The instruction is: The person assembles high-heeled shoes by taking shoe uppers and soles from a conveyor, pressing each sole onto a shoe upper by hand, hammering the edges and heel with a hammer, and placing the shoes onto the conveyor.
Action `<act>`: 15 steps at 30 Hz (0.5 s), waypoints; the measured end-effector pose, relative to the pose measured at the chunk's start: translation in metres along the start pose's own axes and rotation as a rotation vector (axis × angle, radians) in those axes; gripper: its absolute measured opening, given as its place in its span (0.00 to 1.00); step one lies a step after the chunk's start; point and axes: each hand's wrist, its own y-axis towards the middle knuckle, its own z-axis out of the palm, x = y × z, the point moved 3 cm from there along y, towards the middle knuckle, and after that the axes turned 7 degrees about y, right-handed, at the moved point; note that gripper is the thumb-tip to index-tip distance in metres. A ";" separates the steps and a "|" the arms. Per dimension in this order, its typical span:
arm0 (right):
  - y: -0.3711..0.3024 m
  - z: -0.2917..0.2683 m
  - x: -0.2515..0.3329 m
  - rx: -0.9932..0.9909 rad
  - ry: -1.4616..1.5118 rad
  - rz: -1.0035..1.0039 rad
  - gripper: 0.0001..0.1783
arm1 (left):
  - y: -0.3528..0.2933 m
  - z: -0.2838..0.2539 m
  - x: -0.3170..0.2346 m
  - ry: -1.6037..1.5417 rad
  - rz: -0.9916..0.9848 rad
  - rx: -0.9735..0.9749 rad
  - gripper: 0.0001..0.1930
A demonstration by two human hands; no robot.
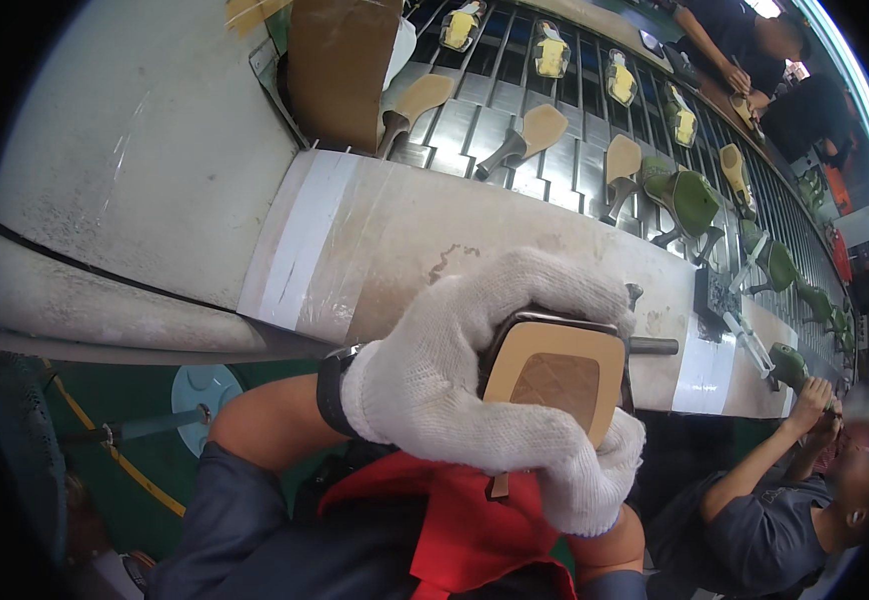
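Note:
A shoe (560,385) is held between my hands above the bench edge, its beige sole with a rounded brown patch facing up and a dark rim around it. My left hand (435,370), in a white knitted glove, wraps around it from the left, with fingers over the far edge and thumb along the near edge. My right hand (600,480), also gloved in white, is closed on its near right side; part of those fingers is hidden. Beside the shoe, a dark metal rod (655,346) sticks out over the bench.
Beyond the bench (515,230) runs a slatted conveyor (560,180) with beige soles on heels (545,128), green high-heeled shoes (690,200) and shoes with yellow parts (552,50). A brown carton (343,65) stands at the far left. Co-workers (765,520) sit at right and far right.

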 end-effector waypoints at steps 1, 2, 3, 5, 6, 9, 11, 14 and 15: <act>0.000 0.000 -0.003 0.000 0.000 0.001 0.14 | 0.000 0.001 -0.001 -0.011 -0.017 -0.008 0.42; 0.000 0.000 -0.007 -0.013 0.010 -0.051 0.14 | -0.001 0.001 -0.002 -0.012 -0.017 -0.007 0.42; -0.001 0.000 -0.009 -0.027 0.020 -0.103 0.13 | -0.001 0.001 -0.002 -0.015 -0.032 -0.002 0.42; -0.002 0.001 -0.012 -0.033 -0.031 -0.145 0.13 | -0.001 0.000 -0.002 -0.017 -0.047 0.001 0.42; -0.002 0.001 -0.011 -0.037 -0.081 -0.187 0.13 | -0.001 0.000 -0.003 0.011 -0.041 0.006 0.42; 0.001 0.001 -0.006 -0.001 0.009 -0.067 0.13 | -0.002 -0.001 -0.004 0.020 -0.051 -0.006 0.38; 0.001 0.003 -0.006 0.024 0.051 -0.043 0.14 | -0.004 0.001 -0.008 -0.001 -0.066 -0.024 0.35; -0.001 0.007 -0.004 0.037 0.117 -0.019 0.14 | -0.002 0.006 -0.019 -0.109 -0.192 -0.137 0.29; -0.001 0.009 -0.004 0.025 0.126 -0.015 0.15 | -0.002 0.005 -0.021 -0.083 -0.201 -0.128 0.27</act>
